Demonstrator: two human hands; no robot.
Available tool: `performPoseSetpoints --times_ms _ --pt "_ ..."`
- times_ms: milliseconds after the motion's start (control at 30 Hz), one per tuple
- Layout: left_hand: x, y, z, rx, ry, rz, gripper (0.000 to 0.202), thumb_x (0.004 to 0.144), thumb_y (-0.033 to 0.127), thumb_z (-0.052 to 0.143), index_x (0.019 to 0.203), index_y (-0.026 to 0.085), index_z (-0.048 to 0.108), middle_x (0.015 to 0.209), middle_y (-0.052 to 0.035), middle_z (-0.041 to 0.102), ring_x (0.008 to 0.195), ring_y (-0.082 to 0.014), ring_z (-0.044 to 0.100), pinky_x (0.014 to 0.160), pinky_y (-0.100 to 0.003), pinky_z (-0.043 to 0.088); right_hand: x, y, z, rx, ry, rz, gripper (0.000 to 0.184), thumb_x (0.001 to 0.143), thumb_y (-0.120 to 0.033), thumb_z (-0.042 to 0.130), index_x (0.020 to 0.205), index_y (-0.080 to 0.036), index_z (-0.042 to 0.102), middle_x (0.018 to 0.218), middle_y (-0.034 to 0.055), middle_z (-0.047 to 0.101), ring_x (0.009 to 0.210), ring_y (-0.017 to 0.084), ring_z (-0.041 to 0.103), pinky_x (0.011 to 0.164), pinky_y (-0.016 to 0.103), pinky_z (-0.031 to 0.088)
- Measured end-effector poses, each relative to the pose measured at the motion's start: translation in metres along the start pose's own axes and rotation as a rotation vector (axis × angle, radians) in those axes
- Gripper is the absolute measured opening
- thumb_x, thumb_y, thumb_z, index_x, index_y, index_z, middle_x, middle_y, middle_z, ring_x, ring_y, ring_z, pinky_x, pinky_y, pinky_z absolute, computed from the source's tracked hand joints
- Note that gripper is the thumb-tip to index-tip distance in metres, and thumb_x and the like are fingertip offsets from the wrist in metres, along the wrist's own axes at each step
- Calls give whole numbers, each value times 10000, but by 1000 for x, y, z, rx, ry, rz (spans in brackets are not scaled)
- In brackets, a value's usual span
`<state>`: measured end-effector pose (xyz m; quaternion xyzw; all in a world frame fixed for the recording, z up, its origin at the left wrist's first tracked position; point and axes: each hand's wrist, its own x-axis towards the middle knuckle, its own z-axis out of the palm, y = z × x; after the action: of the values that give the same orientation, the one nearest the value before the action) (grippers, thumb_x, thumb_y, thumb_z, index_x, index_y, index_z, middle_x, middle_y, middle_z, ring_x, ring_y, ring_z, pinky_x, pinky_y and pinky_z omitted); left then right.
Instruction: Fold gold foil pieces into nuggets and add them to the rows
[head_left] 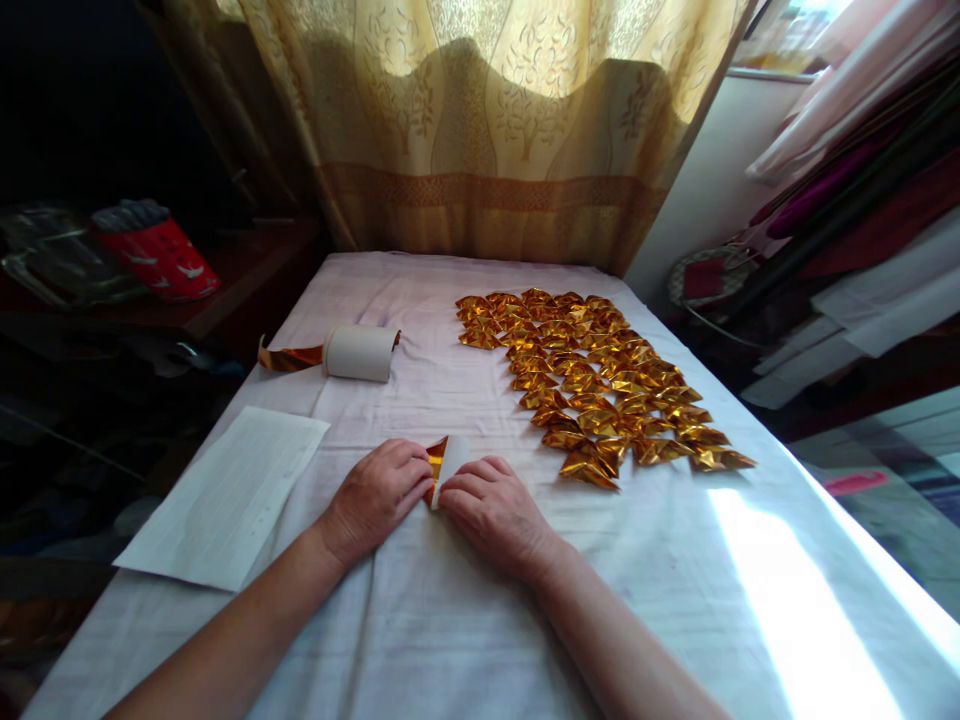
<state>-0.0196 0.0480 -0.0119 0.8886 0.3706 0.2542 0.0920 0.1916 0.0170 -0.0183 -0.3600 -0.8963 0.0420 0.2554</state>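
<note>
A small piece of gold foil paper (450, 458), white on its back, is partly folded between my two hands at the middle of the cloth-covered table. My left hand (382, 492) grips its left side with the fingers bent together, where a strip of gold shows. On the white side, my right hand (496, 512) closes its fingers on the paper's edge. The hands hide the paper's lower parts. Beyond them to the right lie several folded gold foil ingots (592, 415) in close rows.
A white roll (358, 353) with gold foil curling out lies at the back left. Nearer on the left rests a white printed sheet (225, 500). A red container (159, 255) and a glass jug (64, 255) stand on a dark side cabinet. A patterned curtain (480, 130) hangs behind the table.
</note>
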Motion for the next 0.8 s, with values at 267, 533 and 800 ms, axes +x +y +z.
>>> performPoseSetpoints --times_ms 267,533,800 --pt "-10 15 1 -4 0 -80 123 837 199 646 943 196 585 1007 -59 672 987 -216 620 903 -365 519 -4 13 -4 232 1 141 85 923 -230 620 919 -248 703 1064 24 728 1017 187 606 903 369 395" --pt "-11 16 5 -42 16 -123 126 828 172 650 888 205 544 963 -50 657 957 -217 612 879 -371 519 3 6 8 242 80 350 75 843 -183 688 781 -225 685 920 23 719 899 186 617 841 366 385" --pt "-11 15 3 -94 6 -102 65 875 185 621 835 200 571 1003 -48 656 995 -198 601 933 -369 498 7 -2 10 188 79 423 100 810 -146 701 755 -216 655 883 9 698 897 183 593 816 347 356"
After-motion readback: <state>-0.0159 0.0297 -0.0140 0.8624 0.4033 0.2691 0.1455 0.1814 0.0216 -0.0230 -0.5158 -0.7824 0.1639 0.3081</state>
